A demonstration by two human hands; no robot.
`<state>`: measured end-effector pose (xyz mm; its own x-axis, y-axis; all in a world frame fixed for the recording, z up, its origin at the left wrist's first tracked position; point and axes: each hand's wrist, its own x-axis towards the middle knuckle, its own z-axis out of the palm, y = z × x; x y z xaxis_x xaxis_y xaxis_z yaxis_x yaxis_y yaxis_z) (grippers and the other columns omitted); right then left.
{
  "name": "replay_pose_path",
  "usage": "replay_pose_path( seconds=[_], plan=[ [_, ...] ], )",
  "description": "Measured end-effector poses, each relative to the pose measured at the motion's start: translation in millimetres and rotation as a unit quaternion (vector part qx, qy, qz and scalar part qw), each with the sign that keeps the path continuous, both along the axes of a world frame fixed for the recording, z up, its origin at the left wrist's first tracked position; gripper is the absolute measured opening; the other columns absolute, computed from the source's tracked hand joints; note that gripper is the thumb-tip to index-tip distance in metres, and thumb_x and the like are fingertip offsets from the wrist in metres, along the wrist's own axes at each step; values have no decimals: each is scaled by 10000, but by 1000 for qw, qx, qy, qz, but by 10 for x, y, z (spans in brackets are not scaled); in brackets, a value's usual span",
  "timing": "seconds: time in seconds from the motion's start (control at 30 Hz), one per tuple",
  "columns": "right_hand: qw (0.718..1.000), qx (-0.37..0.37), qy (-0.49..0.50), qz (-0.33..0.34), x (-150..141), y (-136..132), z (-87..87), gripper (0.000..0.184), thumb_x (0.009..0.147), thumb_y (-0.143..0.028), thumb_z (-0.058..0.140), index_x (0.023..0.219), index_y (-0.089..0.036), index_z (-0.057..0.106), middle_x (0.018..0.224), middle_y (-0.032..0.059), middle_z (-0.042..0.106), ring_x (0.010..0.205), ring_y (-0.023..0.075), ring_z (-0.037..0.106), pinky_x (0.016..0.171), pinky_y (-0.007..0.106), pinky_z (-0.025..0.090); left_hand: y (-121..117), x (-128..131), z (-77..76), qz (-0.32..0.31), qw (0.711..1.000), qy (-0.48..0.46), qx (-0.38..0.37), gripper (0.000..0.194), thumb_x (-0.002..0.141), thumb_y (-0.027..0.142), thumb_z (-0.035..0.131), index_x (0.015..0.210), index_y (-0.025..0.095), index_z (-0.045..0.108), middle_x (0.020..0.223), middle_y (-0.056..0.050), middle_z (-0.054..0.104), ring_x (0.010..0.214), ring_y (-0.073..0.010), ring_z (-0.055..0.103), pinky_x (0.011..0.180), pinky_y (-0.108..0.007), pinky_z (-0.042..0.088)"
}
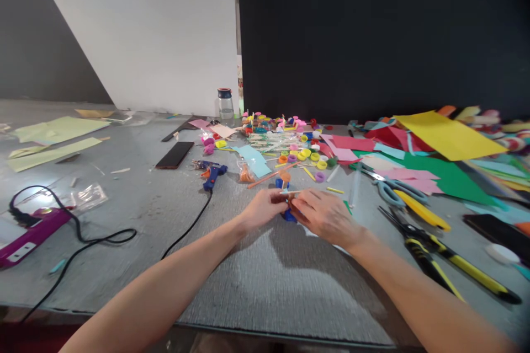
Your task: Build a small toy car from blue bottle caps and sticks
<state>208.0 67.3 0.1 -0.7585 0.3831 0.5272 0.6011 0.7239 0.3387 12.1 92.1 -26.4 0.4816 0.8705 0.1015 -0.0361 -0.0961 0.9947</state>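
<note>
In the middle of the table, a small piece made of blue (pixel 289 217) and orange bottle caps (pixel 285 176) stands between my two hands. My left hand (pixel 265 207) is closed, with its fingertips pinched against the left side of this piece. A thin pale stick (pixel 292 192) lies crosswise at the fingertips. My right hand (pixel 323 214) has its fingers curled around the stick's right end, close against the caps. The fingers hide much of the piece, so how its parts join cannot be made out. White paper (pixel 310 233) shows partly beneath my right hand.
A blue glue gun (pixel 215 175) with a black cord lies left of my hands, near a phone (pixel 175 155). Scissors (pixel 393 185) and pliers (pixel 430 245) are on the right. Loose caps (pixel 305 153), coloured paper (pixel 451 135) and a water bottle (pixel 226 106) stand farther back. A purple power strip (pixel 35 234) sits left.
</note>
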Motion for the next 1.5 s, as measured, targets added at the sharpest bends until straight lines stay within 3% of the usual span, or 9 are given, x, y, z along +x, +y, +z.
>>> replay_pose_path(
  seconds=[0.23, 0.5, 0.83, 1.03, 1.13, 1.3, 1.4, 1.5],
  plan=[
    [1000, 10, 3, 29, 17, 39, -46, 134, 1005, -177, 542, 955, -136, 660, 847, 56, 625, 772, 206, 555, 651, 356, 416, 19, -5, -14, 12, 1000, 17, -1, 235, 724, 150, 615, 919, 88, 732, 827, -66, 683, 740, -143, 591, 734, -275, 434],
    [998, 20, 38, 50, 33, 39, -38, 162, 1018, -231, 546, 966, -136, 667, 888, 80, 675, 792, 213, 612, 649, 351, 447, -7, -14, 18, 3, 1000, 3, 6, 209, 724, 139, 615, 885, 108, 745, 794, -41, 693, 721, -136, 588, 721, -270, 427],
    [998, -9, 39, 58, 50, 83, -100, 153, 1016, -191, 524, 1031, -138, 667, 926, 77, 684, 820, 216, 639, 656, 349, 502, 14, -7, -13, 10, 1000, -3, 4, 203, 725, 124, 636, 895, 115, 747, 813, -44, 705, 727, -132, 592, 717, -267, 439],
    [995, -23, 76, 64, 83, 57, -94, 213, 1014, -313, 553, 1101, -136, 633, 929, 93, 686, 825, 228, 651, 671, 354, 519, -18, -10, 43, 6, 1000, -20, -16, 201, 730, 147, 671, 911, 107, 749, 821, -51, 709, 713, -124, 595, 704, -256, 441],
    [977, -64, 194, 56, 110, 49, -64, 169, 1019, -255, 527, 1120, -153, 616, 926, 82, 680, 821, 205, 650, 712, 330, 519, -32, -4, 77, 6, 1000, -25, -18, 150, 736, 137, 683, 867, 106, 749, 816, -62, 719, 719, -128, 611, 711, -254, 456],
    [914, -148, 377, -23, 133, 120, -43, 158, 1001, -263, 526, 923, -185, 638, 795, 30, 636, 641, 149, 558, 626, 284, 456, -35, -8, 80, 21, 999, -3, -29, 169, 756, 84, 621, 874, 107, 740, 860, -77, 734, 727, -133, 630, 710, -256, 472],
    [875, -239, 415, -78, 151, 219, -102, 208, 979, -316, 528, 890, -178, 655, 759, 29, 651, 627, 158, 569, 606, 284, 446, -30, -33, 85, 32, 999, 22, -19, 215, 744, 43, 570, 869, 106, 734, 848, -77, 730, 720, -135, 632, 717, -261, 478],
    [866, -313, 378, -92, 183, 320, -185, 220, 943, -287, 517, 933, -164, 699, 812, 52, 707, 651, 176, 601, 626, 297, 456, -22, -56, 87, 47, 998, 37, 3, 232, 749, 36, 558, 881, 111, 733, 823, -69, 724, 728, -140, 635, 732, -264, 480]
  ],
)
